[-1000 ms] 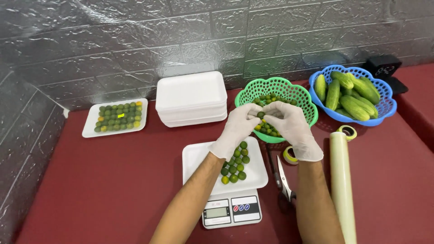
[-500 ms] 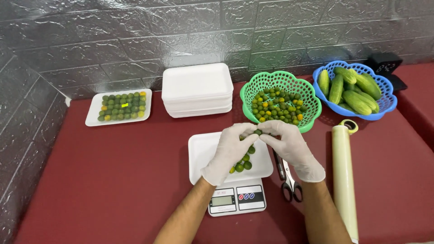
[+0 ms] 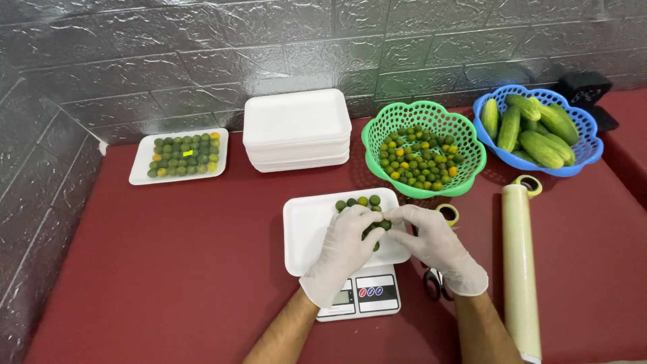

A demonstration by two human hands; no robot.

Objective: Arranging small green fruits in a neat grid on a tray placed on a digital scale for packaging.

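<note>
Far left on desk (image 3: 202,269): filled tray (image 3: 178,156) near back edge. Stack of empty trays (image 3: 296,128) mid-back. Front centre: tray (image 3: 306,232) on scale (image 3: 360,296); left hand (image 3: 344,253) & right hand (image 3: 435,246), gloved, fingers pinching limes (image 3: 367,202) over it. Best set them down gently, one layer, within the rim. Green basket (image 3: 423,148), blue basket w/ cucumbers (image 3: 536,131), film roll (image 3: 522,269) to the right.

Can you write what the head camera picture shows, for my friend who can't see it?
Two gloved hands, left hand and right hand, touch small green fruits on a white tray atop a scale. Behind sit a green basket of fruits and a blue basket of cucumbers.
</note>
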